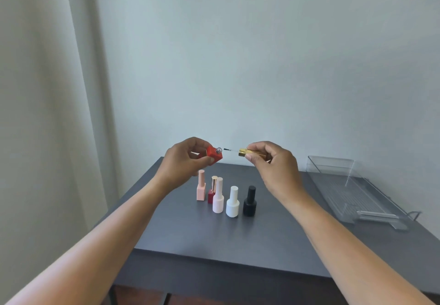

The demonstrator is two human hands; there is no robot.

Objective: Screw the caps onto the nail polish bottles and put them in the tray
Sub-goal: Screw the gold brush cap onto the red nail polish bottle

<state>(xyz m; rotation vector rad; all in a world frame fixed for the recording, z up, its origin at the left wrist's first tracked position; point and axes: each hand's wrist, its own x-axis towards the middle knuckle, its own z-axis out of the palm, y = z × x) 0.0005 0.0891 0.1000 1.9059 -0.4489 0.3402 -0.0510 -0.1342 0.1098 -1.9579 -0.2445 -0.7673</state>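
My left hand (184,162) holds a square red nail polish bottle (213,154) tilted on its side, its open neck pointing right. My right hand (271,162) pinches a gold cap (245,152) with its brush pointing left, the tip just short of the bottle's neck. Both are raised above the dark table (214,233). Below stand several capped bottles: a peach square one (201,185), a dark red one with a gold cap (212,191), a pale pink round one (218,196), a white one (232,202) and a black one (249,202). A clear plastic tray (352,190) lies at the right.
A pale wall rises behind the table and a light curtain (59,90) hangs at the left. The table's front edge runs across the lower part of the view. The tray sits near the table's right edge.
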